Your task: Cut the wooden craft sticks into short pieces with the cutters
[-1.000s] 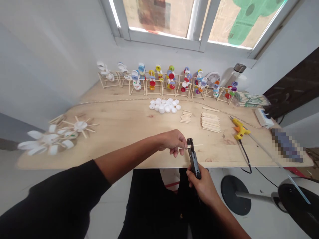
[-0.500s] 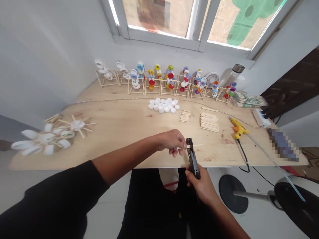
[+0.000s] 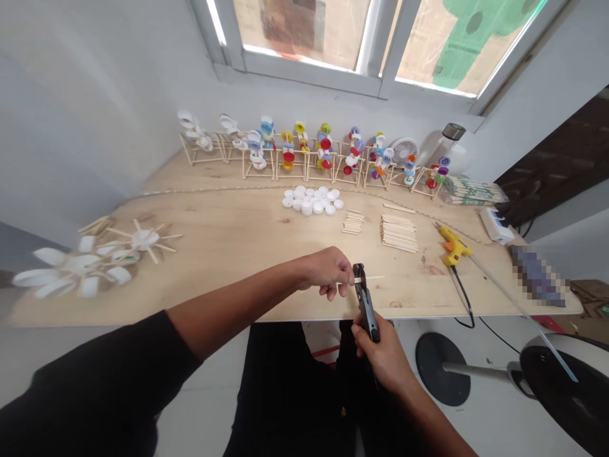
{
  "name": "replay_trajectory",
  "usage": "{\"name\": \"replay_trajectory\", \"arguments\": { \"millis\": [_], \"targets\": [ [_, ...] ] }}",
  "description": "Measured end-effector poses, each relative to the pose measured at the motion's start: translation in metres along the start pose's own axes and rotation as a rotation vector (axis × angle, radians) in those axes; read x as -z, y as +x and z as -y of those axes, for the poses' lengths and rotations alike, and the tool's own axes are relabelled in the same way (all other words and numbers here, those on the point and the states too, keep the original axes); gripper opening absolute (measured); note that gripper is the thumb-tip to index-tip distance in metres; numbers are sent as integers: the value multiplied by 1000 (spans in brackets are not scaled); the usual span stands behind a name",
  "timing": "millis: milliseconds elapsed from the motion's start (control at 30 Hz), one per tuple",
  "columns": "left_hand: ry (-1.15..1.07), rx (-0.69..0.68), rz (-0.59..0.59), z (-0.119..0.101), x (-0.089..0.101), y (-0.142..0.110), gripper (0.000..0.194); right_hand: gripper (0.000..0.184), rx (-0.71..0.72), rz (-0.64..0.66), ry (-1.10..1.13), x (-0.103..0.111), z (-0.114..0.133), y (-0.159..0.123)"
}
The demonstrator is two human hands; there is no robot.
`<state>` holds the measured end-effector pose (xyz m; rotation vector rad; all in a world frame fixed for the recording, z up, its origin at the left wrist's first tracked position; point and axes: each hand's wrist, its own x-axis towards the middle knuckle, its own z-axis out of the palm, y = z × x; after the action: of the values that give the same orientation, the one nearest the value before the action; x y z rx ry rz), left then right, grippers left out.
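Near the front edge of the table, my left hand (image 3: 328,270) is closed on a thin wooden stick (image 3: 377,277). The stick passes through the jaws of a pair of dark pliers (image 3: 366,304), and its free end sticks out to the right. My right hand (image 3: 383,349) is wrapped around the handles of the pliers, which point away from me. The fingertips of my left hand are right beside the jaws. Beyond them lie a stack of longer sticks (image 3: 398,233) and a smaller group of short sticks (image 3: 353,222).
White bottle caps (image 3: 307,207) cluster mid-table. A yellow glue gun (image 3: 455,246) with a cord lies right. Cap-and-stick wheels (image 3: 144,239) lie left. Stick frames with colored caps (image 3: 288,155) line the back, near a small fan (image 3: 404,152) and a bottle (image 3: 445,143).
The scene has shifted very slightly to the left in view. Both hands, the stick and the pliers keep the same pose.
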<state>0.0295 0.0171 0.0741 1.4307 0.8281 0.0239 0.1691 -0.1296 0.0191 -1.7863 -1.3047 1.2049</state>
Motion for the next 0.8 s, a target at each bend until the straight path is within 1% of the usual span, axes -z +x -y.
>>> {"name": "replay_trajectory", "arguments": {
  "millis": [233, 367, 533, 800],
  "targets": [
    [25, -5, -16, 0, 0, -2, 5, 13, 19, -27, -37, -3, -2, -2],
    [40, -24, -13, 1, 0, -1, 6, 13, 13, -19, -14, -5, 0, -3],
    [53, -16, -19, 2, 0, -1, 5, 15, 25, -27, -31, -7, 0, -2],
    [38, -36, -19, 4, 1, -2, 7, 13, 42, -34, -44, -8, -6, -2]
  ]
}}
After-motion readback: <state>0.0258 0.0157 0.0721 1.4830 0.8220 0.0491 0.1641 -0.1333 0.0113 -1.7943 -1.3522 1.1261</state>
